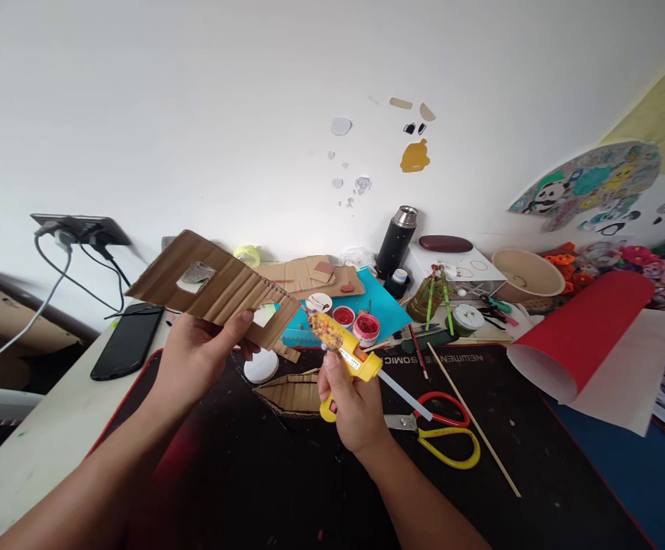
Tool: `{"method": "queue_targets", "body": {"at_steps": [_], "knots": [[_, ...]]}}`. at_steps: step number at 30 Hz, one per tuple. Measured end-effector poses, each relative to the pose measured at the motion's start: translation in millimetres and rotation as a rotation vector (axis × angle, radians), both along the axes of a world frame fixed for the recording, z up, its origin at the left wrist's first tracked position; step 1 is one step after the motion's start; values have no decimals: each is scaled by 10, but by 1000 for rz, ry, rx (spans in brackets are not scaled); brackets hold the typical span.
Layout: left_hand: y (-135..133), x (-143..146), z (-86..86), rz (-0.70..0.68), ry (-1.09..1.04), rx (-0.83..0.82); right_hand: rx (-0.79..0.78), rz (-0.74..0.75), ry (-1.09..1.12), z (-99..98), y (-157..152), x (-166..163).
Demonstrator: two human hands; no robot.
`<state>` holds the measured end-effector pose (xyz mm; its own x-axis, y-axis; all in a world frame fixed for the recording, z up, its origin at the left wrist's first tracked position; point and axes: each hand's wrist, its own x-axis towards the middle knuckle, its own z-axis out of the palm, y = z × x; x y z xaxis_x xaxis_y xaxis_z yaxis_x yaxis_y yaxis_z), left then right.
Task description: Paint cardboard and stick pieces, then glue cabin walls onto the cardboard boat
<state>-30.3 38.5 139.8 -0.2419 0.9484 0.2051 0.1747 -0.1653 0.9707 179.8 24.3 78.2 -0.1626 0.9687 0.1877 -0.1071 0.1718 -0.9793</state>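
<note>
A piece of corrugated cardboard with two cut openings is pinched in my left hand, raised and tilted above the mat. My right hand is wrapped round a yellow glue gun, whose stained nozzle points at the cardboard's right edge. A clear glue stick sticks out of its back. Below the hands a small boat-shaped cardboard piece lies on the black mat, partly hidden by my right hand. Beside it rest scissors with red and yellow handles.
A thin wooden stick lies right of the scissors. Behind are open red paint pots, a blue sheet, cardboard scraps and a black flask. A phone lies left; a red paper roll stands right.
</note>
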Motion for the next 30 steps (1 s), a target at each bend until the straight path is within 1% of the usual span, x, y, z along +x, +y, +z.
{"method": "queue_targets", "body": {"at_steps": [6, 19, 23, 30], "knots": [[-7, -3, -9, -5, 17, -18, 14, 8, 0, 24, 2, 1], [-8, -3, -4, 1, -3, 9, 24, 35, 30, 10, -28, -26], [-2, -11, -16, 1, -4, 3, 43, 29, 28, 17, -24, -26], [10, -16, -29, -9, -29, 1, 22, 14, 28, 38, -18, -9]]}}
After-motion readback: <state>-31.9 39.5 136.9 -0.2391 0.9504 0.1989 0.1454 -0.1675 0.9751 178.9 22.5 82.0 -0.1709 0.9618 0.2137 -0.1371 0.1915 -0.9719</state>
